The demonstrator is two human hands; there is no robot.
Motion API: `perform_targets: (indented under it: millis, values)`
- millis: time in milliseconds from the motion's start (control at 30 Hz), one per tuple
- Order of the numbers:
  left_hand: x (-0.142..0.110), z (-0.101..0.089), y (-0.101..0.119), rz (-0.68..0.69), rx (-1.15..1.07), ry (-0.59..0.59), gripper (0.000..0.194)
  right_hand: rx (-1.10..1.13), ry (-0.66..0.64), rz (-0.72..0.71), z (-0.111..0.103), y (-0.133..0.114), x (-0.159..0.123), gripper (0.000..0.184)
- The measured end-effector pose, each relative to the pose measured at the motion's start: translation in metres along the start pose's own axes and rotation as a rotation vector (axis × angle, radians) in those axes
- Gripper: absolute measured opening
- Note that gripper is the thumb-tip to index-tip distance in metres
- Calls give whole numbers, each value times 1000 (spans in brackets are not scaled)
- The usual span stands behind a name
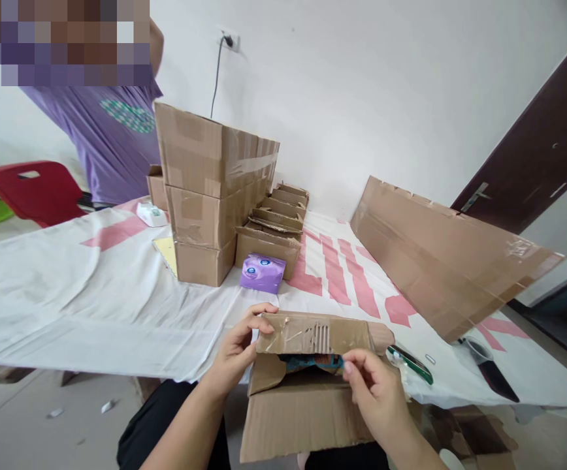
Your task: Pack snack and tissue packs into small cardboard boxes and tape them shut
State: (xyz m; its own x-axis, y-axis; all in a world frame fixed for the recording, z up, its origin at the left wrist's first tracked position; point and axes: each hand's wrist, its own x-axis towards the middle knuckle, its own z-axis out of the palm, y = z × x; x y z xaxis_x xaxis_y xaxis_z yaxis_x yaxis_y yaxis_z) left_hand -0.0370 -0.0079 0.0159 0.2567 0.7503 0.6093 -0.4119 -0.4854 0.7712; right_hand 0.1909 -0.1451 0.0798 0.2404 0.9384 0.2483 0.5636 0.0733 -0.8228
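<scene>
Head view: hands [303,356] at an open cardboard box [313,333].

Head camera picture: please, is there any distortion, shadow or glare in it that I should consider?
Head view: wide-angle stretching, with the door strongly slanted; mosaic blocks at upper left; a dark top-right corner; mostly soft light, small shine on the tape; shadow inside the open box, so its contents are only partly readable.
</scene>
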Motion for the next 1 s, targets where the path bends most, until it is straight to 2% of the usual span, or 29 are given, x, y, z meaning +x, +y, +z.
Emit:
perform_targets:
  millis: [67, 100, 333, 567, 800, 1000]
  values:
    - [0, 0, 0, 3, -1, -3, 13, -201, 146, -143, -6, -2, 5, 21]
    - [0, 0, 0, 3, -2, -3, 12, -276, 167, -174, -8, -4, 8, 19]
    - [0, 2, 3, -3, -19, -10, 14, -587, 77, -201, -7, -12, 27, 15]
    - [1, 2, 6, 12, -15, -17, 15, -873, 124, -334, 3, -12, 31, 15]
    - [1, 2, 6, 15, -34, -19, 15, -843, 206, -508, 4, -7, 25, 11]
    - [-1, 0, 1, 14, -27, -18, 10, -749, 177, -640, 1, -3, 17, 13]
